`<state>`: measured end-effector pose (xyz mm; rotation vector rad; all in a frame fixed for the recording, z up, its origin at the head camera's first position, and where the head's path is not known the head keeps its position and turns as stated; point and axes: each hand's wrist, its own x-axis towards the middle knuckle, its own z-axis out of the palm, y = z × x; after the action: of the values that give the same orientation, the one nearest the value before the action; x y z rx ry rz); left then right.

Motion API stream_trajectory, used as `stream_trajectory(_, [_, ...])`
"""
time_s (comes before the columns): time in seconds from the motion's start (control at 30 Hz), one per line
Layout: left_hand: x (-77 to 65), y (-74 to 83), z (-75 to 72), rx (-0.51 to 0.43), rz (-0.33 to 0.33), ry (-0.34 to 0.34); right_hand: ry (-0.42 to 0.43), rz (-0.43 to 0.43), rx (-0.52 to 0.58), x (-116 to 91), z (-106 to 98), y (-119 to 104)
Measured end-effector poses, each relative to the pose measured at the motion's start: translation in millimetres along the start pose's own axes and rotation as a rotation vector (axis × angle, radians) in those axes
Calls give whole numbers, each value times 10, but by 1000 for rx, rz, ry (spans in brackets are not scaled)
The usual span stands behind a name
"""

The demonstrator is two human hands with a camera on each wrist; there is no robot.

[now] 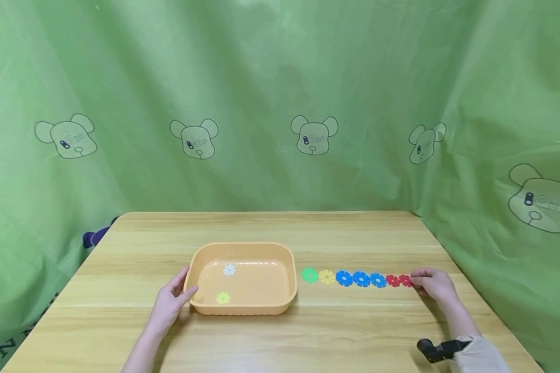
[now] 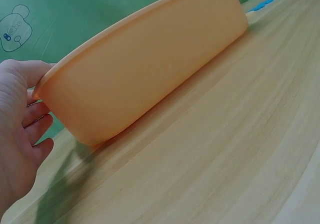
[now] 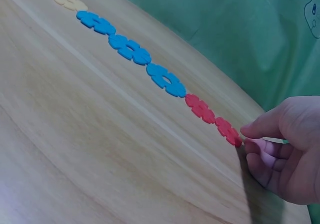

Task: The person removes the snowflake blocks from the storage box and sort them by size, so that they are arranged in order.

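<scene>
An orange plastic basin (image 1: 242, 310) stands on the table; in it lie a white snowflake disc (image 1: 229, 270) and a yellow-green one. My left hand (image 1: 170, 302) grips its left rim, thumb over the edge and fingers against the outer wall (image 2: 145, 69). To the right of the basin runs a row of flat snowflake discs: a green disc (image 1: 310, 275), a pale yellow disc (image 1: 326, 277), three blue discs (image 1: 361, 278) and two red discs (image 3: 200, 108). At the row's right end my right hand (image 3: 292, 151) pinches the edge of the last red disc (image 3: 227, 130) with thumb and fingertips.
The wooden table (image 1: 354, 331) reaches back to a green curtain (image 1: 261, 77) printed with bear heads, which also hangs on both sides. A black strap mount (image 1: 441, 350) sits on the right wrist by a pale sleeve. Something purple (image 1: 95, 237) shows beyond the left table edge.
</scene>
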<state>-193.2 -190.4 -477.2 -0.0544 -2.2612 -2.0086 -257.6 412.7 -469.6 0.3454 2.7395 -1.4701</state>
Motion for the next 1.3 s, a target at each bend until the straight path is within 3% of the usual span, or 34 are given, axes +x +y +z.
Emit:
stream_trajectory(0.23, [-10,-1,5,1,5,4,-45,4,31,-46,0,-131])
stream_trajectory(0.6, [-11,2,-8,-5,-7,-3,-98,-110,-42,-74,169,-580])
stream_trajectory(1.3, [-1,36,-43,32,-39,-27,-252,-265,121,-155,906,-1513])
